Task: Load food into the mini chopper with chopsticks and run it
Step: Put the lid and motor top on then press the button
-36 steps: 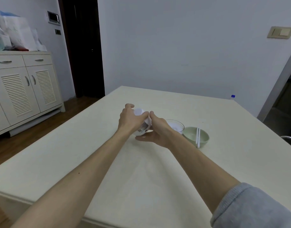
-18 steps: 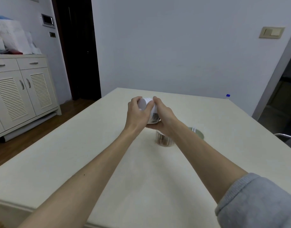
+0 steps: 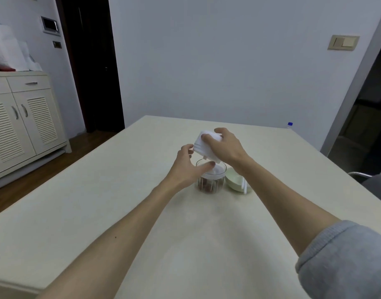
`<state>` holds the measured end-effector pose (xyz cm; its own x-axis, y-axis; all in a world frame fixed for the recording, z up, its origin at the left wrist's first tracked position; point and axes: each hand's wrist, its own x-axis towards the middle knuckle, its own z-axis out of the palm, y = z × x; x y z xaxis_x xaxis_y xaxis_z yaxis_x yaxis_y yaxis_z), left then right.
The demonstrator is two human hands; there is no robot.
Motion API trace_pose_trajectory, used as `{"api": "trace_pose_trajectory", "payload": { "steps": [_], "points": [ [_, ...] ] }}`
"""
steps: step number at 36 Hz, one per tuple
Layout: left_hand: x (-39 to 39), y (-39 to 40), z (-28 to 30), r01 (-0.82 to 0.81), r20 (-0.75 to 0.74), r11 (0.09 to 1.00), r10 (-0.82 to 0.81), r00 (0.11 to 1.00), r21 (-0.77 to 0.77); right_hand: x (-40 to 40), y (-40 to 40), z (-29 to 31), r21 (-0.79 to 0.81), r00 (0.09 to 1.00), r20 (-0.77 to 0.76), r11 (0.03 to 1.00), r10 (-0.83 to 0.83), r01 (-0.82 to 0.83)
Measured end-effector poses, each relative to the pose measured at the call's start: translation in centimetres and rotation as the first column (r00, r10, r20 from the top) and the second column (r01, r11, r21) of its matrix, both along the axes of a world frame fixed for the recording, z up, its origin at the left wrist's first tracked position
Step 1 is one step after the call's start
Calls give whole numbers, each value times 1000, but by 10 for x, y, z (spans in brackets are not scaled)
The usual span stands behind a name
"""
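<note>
Two hands, one chopper.
We grip the motor lid (image 3: pixel 206 145) tilted in our right hand (image 3: pixel 225 147), directly above the cup (image 3: pixel 211 180); left hand (image 3: pixel 187 167) spread, steadying.

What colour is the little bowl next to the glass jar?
Pale green bowl, seen from the head camera.

The rounded plastic chopper top (image 3: pixel 204 145) is white, the clear glass chopper cup (image 3: pixel 210 180) holds reddish-brown bits. Beside it sits a pale green bowl (image 3: pixel 233 180) with white chopsticks (image 3: pixel 244 185), on a cream table (image 3: pixel 99 201).
</note>
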<state>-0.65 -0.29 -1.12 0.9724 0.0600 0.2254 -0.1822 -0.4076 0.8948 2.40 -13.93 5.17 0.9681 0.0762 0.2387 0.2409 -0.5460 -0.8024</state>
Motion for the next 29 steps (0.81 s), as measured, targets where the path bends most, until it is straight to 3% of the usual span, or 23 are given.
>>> {"api": "trace_pose_trajectory", "payload": {
  "steps": [16,29],
  "points": [
    [11,-12,-28,95,-118,995,-91,989,35,6,-15,-22,-277,988,23,950,154,-142],
    [21,-27,-35,5,-69,1000,-7,998,-26,10,-17,-26,-293,975,57,937,213,-188]
  ]
}}
